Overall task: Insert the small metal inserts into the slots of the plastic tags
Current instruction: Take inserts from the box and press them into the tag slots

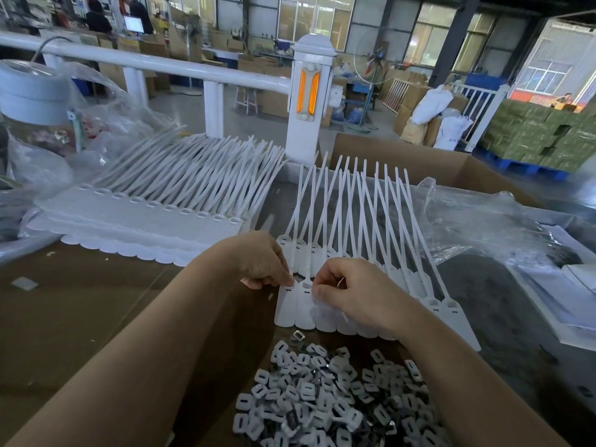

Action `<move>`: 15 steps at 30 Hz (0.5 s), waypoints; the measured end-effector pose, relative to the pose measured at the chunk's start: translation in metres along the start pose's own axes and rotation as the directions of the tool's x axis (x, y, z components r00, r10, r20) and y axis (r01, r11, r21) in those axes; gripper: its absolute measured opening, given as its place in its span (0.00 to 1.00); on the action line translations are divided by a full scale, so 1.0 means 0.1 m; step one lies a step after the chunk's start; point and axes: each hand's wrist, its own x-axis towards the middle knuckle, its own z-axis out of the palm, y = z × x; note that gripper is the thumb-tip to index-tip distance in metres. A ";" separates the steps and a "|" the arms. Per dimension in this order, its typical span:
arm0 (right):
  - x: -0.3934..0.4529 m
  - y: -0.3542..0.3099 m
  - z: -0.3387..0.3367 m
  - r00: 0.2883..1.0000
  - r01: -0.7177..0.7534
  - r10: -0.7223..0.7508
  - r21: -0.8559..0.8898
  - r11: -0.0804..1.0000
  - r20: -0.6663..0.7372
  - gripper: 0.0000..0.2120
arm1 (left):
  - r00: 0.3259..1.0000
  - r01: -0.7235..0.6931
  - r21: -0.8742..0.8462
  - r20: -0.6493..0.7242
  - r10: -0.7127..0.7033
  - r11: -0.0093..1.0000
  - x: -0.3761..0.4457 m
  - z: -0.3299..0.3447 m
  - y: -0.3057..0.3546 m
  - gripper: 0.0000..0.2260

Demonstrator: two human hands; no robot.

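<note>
- My left hand [264, 264] has its fingers curled down, the tips pinching at the slotted head of the leftmost plastic tag [285, 306] in the near row
- My right hand [351, 291] is curled too, thumb and forefinger pinched together at the head of the next tag; a thin glint of metal shows between the fingers, too small for me to tell what it is
- The row of white plastic tags [371, 275] lies fanned across the work surface, flat matte paddles with rounded lower ends overlapping like shingles, each with a small rectangular slot near the top and a long thin strap running away from me
- The heap of small inserts [325, 401] sits just below my wrists, on the near side of the tags: little squarish pieces with rounded corners and an oblong hole, pale faces mixed with darker shiny metal ones
- A second batch of tags [154, 221] lies well to the left, its straps bundled in a curved sweep and its scalloped ends lined up
- The surface under my left arm is brown cardboard [64, 304], smooth and dull
- Crinkled clear plastic sheeting [477, 221] lies to the right, glossy and wrinkled, with an open cardboard box [403, 156] behind it
- A white railing post [311, 98] with an orange reflector stands beyond the tags
</note>
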 end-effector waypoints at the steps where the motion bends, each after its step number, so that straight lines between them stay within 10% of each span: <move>1: 0.00 0.00 0.00 1.000 -0.001 0.001 0.003 1.000 0.002 0.03 | 1.000 0.005 0.006 -0.004 -0.005 1.000 0.00 0.01 0.01 0.06; 15: -0.14 -0.21 -0.10 0.850 0.262 -0.178 -0.103 0.960 0.496 0.10 | 1.000 0.007 -0.003 0.006 -0.007 1.000 0.01 0.02 0.00 0.07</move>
